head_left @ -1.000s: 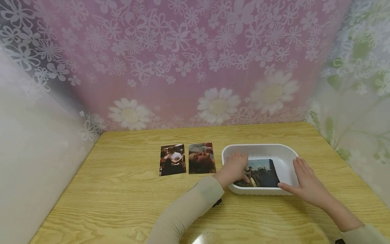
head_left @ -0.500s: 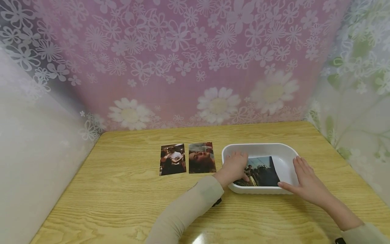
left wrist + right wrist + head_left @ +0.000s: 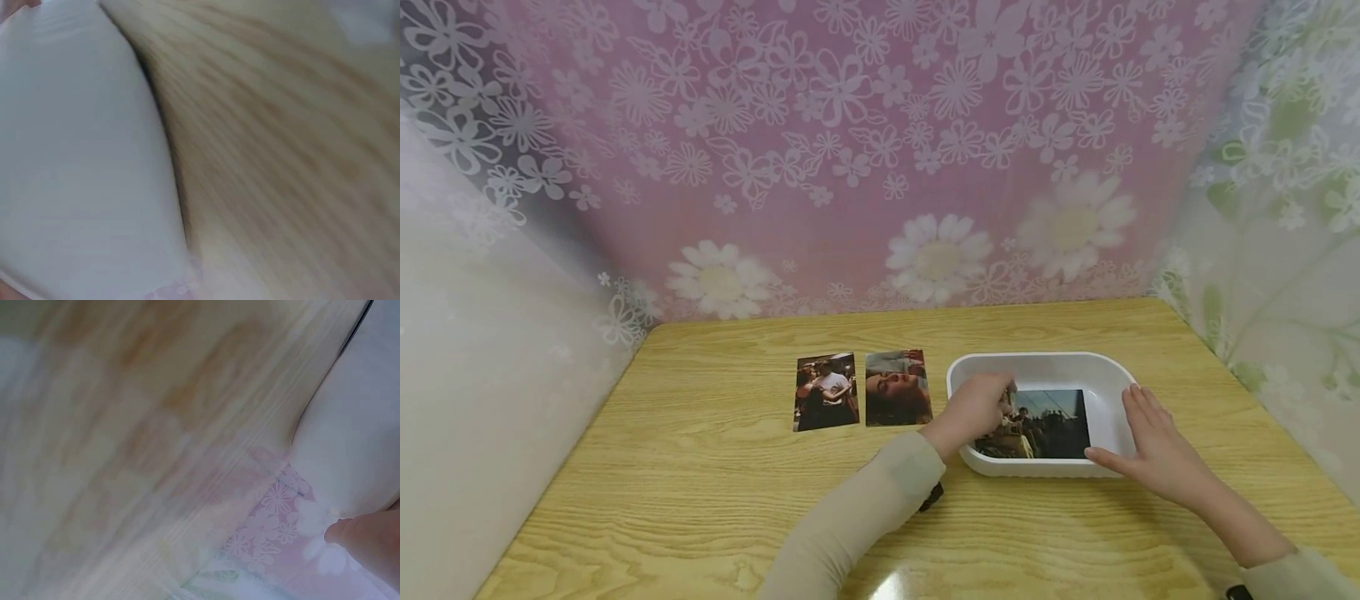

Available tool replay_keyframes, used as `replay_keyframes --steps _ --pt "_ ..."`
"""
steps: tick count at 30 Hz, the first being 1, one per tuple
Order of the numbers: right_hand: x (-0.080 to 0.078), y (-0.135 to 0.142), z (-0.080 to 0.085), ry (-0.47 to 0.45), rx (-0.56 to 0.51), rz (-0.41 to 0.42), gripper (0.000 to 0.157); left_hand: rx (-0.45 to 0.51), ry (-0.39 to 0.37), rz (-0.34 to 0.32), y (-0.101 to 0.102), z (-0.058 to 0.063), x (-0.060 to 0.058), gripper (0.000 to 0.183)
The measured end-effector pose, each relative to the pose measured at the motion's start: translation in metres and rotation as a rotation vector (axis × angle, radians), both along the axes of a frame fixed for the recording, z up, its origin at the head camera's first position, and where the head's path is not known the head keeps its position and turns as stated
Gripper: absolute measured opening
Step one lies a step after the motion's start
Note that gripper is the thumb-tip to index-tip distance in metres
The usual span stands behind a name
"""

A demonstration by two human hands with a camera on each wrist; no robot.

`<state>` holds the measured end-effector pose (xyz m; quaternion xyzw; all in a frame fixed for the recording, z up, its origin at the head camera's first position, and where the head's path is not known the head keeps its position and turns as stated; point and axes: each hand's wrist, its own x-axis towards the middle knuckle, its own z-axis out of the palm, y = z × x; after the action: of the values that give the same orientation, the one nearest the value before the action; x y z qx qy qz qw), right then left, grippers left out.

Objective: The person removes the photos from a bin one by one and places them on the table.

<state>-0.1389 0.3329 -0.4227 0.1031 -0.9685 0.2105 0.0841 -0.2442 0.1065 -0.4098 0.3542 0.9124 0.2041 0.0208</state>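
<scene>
A stack of glossy photos (image 3: pixel 1051 425) lies in the white plastic tray (image 3: pixel 1037 468), the top one showing dark figures under a blue-grey sky. My left hand (image 3: pixel 973 410) reaches over the tray's near left corner. Its curled fingers pinch at the left end of the top photo; the thumb is mostly hidden. At the tray's right end my right hand (image 3: pixel 1161 454) rests with spread, straight fingers along the rim and the thumb on the near rim. The tray's outer wall fills part of both wrist views, with a fingertip (image 3: pixel 340 531) at its edge in the right wrist view.
Left of the tray, two photos lie side by side on the wood-grain table (image 3: pixel 700 483): a dancing couple (image 3: pixel 826 392) and a tilted face (image 3: pixel 898 388). Behind the table hangs a pink floral curtain (image 3: pixel 820 167), with pale side panels left and right.
The top photo, tilted up half a second ago, now lies flatter and shows more of its left part. My left hand's fingers have curled in; the right hand has stayed put.
</scene>
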Motion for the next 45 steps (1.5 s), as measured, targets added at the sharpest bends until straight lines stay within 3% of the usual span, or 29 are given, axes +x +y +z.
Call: replay_keyframes --steps 10,13,20,24,29,36,41,45 --pt "0.000 0.001 0.000 -0.002 0.001 -0.004 0.100 0.124 -0.116 -0.017 -0.003 0.009 0.003 0.015" --pt "0.000 0.002 0.001 0.011 0.004 0.003 0.100 0.148 -0.095 -0.021 -0.004 0.015 0.003 0.013" --pt "0.001 0.003 0.000 0.013 0.010 -0.003 0.100 0.148 0.034 -0.020 -0.009 0.026 0.002 0.009" --pt "0.002 0.002 -0.001 -0.004 0.001 -0.015 0.101 0.217 0.009 0.019 -0.012 0.030 0.003 0.012" --pt "0.001 0.002 0.000 -0.011 0.005 -0.021 0.101 0.374 -0.028 0.080 -0.022 0.040 0.001 0.012" --pt "0.000 -0.001 -0.002 0.004 -0.007 -0.016 0.102 0.592 -0.179 0.219 -0.063 0.048 -0.009 0.016" --pt "-0.001 -0.003 -0.002 -0.015 -0.004 -0.015 0.102 0.720 -0.346 0.377 -0.117 0.053 -0.015 0.018" --pt "0.000 -0.001 0.000 -0.011 0.007 -0.014 0.101 0.779 -0.382 0.510 -0.161 0.054 -0.020 0.020"
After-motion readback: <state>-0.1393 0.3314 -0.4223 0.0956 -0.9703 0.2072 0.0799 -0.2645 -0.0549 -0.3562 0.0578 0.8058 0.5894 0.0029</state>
